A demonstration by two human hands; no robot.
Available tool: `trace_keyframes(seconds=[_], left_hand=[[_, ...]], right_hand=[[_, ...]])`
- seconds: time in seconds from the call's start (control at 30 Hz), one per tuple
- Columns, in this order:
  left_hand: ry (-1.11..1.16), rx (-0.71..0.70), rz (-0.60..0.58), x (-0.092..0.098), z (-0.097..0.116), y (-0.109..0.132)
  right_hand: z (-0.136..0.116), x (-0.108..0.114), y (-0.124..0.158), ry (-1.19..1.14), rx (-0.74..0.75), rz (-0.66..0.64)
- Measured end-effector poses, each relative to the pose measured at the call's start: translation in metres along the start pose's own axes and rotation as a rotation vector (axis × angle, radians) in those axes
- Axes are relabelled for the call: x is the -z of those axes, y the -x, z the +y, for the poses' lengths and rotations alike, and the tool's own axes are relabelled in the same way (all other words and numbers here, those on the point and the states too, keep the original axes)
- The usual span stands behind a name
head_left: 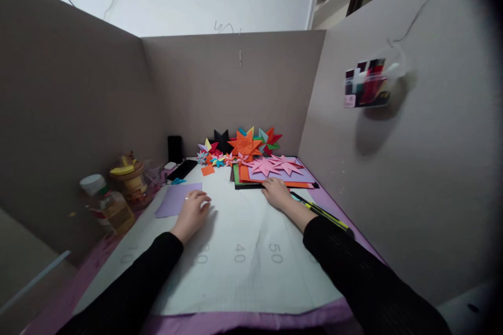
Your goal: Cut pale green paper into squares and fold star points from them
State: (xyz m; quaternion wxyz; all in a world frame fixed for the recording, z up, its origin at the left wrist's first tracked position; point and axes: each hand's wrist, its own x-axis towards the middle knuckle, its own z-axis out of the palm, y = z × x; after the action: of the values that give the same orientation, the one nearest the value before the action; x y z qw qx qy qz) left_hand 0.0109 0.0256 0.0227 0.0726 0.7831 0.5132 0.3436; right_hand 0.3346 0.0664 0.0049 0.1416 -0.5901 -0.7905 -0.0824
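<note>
Paper sheet (pixel 175 202), purple, lies on the white mat (pixel 236 220) by the left hand (pixel 192 210); that grip is relaxed, fingers half curled, apparently empty. Right hand (pixel 277 193) lies at the front edge of the coloured stack (pixel 296 179) bearing pink stars (pixel 265 166); grip closure cannot be determined.

Black-sleeved arms (pixel 145 272) forward and apart: left hand (pixel 193 210) loosely curled, right hand (pixel 277 193) palm-down, farther out.

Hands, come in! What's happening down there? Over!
Left hand at rectangular purple paper sheet, grip unclear. Right hand at front of multicoloured paper stack. Pink folded-paper stars atop stack.
</note>
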Motion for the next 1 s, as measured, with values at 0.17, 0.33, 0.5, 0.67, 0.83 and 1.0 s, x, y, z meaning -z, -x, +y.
trace_keyframes(seconds=[0.17,0.33,0.5,0.67,0.83,1.0], left_hand=[[0.8,0.435,-0.292,-0.063,0.069,-0.041],[1.117,0.735,-0.158,-0.122,0.093,-0.094],[1.261,0.758,-0.071,-0.155,0.097,-0.107],[1.249,0.792,0.016,-0.175,0.1,-0.107],[1.181,0.84,0.028,-0.179,0.098,-0.113],[1.121,0.872,0.019,-0.173,0.091,-0.114]], right_hand=[[0.012,0.002,-0.014,0.062,0.093,-0.017],[0.021,-0.003,-0.026,0.03,0.006,0.009],[0.026,-0.011,-0.026,-0.05,-0.034,0.054],[0.028,-0.017,-0.025,-0.142,0.011,0.065],[0.033,-0.021,-0.025,-0.173,0.011,0.054],[0.037,-0.023,-0.024,-0.164,0.006,0.046]])
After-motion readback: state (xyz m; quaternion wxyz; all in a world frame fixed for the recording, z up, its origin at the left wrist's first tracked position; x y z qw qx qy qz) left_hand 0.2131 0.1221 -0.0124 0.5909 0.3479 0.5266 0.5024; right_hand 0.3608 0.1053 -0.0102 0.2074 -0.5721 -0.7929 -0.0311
